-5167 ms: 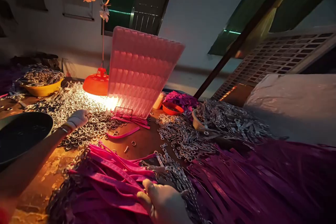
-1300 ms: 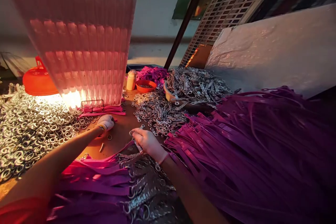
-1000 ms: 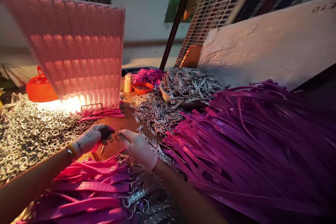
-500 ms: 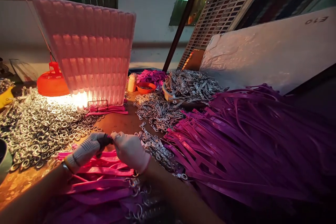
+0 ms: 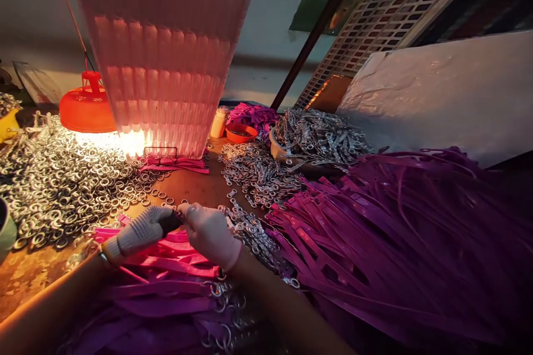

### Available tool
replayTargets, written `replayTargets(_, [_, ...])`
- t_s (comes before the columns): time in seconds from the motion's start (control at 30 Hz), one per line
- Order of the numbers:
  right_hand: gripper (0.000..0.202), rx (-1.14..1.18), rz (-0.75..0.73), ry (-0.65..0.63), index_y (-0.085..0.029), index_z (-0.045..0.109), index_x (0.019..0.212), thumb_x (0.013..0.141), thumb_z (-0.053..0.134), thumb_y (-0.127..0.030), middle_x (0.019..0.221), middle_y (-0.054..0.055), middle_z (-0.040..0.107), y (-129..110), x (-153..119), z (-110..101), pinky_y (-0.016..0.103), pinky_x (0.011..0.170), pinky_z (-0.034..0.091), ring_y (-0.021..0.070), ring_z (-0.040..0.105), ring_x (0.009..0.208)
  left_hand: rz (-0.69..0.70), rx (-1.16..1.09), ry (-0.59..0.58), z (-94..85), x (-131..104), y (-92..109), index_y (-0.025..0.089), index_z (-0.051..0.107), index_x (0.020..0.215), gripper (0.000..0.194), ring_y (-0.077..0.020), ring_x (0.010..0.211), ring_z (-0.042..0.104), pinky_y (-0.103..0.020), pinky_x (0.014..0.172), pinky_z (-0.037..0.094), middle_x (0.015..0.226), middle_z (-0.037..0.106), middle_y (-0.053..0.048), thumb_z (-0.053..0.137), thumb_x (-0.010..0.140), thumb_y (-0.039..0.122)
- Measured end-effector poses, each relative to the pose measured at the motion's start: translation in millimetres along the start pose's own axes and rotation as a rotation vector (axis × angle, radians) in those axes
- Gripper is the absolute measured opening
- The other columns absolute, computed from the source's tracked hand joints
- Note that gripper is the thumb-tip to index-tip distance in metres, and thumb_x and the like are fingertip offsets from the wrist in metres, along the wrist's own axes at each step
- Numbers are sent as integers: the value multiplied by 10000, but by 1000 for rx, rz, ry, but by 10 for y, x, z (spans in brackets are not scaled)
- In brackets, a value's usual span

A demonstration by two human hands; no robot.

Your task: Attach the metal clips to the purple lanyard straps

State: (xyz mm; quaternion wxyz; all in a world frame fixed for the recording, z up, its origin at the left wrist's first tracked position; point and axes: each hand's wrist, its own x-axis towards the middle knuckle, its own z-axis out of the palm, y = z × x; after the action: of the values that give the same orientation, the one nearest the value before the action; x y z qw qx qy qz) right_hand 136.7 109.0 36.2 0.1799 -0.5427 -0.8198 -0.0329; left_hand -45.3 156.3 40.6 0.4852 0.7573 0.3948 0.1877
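My left hand [image 5: 141, 233], in a dotted white glove with dark fingertips, is closed near the front middle of the table. Against its fingertips presses my right hand [image 5: 213, 234], in a plain white glove and closed in a pinch. Whatever lies between the fingers is hidden and too small to name. Just below both hands spreads a layer of pink straps [image 5: 162, 288], several with metal rings [image 5: 222, 335] on their right ends. Loose metal rings [image 5: 87, 194] are heaped to the left of my left hand. Metal clasps [image 5: 254, 233] lie right of my right hand.
An orange lamp [image 5: 87, 108] shines over the rings beside an upright ribbed translucent panel [image 5: 166, 61]. A large heap of purple straps [image 5: 383, 244] fills the right. Behind stand an orange bowl [image 5: 241, 133], a bottle [image 5: 219, 123] and a basin [image 5: 277, 147] piled with clasps.
The view has shifted and tilted a little, so the panel and back objects sit further right. Both hands stay pressed together in nearly the same pose.
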Motion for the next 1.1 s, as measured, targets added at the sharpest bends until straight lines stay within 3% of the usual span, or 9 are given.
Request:
replayTargets(0.1, [260, 90, 80, -14, -197, 642, 1181, 1015, 448, -248, 956, 68, 730, -5, 11, 22, 276, 689, 407, 199, 682, 843, 30, 151, 9, 34, 37, -33, 164, 547, 619, 72, -119, 551, 450, -253, 533, 304, 586, 560, -4, 490, 650, 196])
replayTargets(0.2, [269, 204, 119, -53, -215, 603, 1244, 1010, 480, -261, 1060, 57, 734, -6, 32, -89, 259, 741, 427, 190, 693, 923, -25, -38, 8, 26, 11, -22, 168, 552, 664, 143, -112, 516, 443, -247, 517, 324, 560, 535, 12, 459, 750, 235])
replayTargets(0.33, [446, 197, 127, -224, -213, 530, 1334, 929, 613, -382, 990, 46, 759, -12, 97, -281, 266, 678, 430, 226, 721, 869, -5, -143, 147, 35, -59, -15, 153, 610, 744, 185, -110, 561, 466, -237, 540, 361, 617, 560, 10, 493, 806, 282])
replayTargets(0.47, [291, 37, 144, -304, -175, 614, 1134, 956, 548, -396, 875, 78, 764, -52, 135, -245, 279, 612, 419, 255, 734, 796, 10, 15, 166, 106, -93, -101, 146, 643, 756, 186, -117, 599, 477, -238, 563, 355, 643, 586, 1, 479, 799, 222])
replayTargets(0.63, [259, -124, -1, -317, -112, 588, 1078, 971, 463, -312, 797, 135, 734, -111, 62, -92, 297, 587, 456, 272, 723, 721, 38, 155, 209, 176, -98, -183, 143, 618, 686, 193, -118, 585, 458, -238, 555, 335, 610, 584, -2, 472, 789, 216])
replayTargets(0.77, [253, -177, -138, -350, -78, 570, 1103, 968, 415, -225, 805, 153, 717, -116, 28, -94, 307, 554, 476, 283, 719, 702, 83, 154, 219, 168, -99, -186, 145, 615, 674, 215, -112, 579, 447, -225, 546, 342, 604, 576, 5, 479, 805, 247])
replayTargets(0.93, [279, -148, -196, -359, -87, 598, 1102, 983, 470, -305, 788, 138, 725, -62, 59, -276, 301, 540, 457, 271, 712, 666, 81, 143, 136, 93, -102, -96, 153, 668, 713, 226, -118, 590, 492, -219, 561, 382, 623, 620, 7, 510, 832, 262])
replayTargets(1.1, [282, 39, -106, -334, -177, 690, 1053, 930, 625, -421, 762, 69, 736, 44, 20, -637, 253, 569, 378, 218, 701, 707, 104, 81, 112, -66, -144, 194, 158, 733, 775, 258, -154, 661, 582, -249, 631, 469, 723, 719, -30, 605, 826, 377])
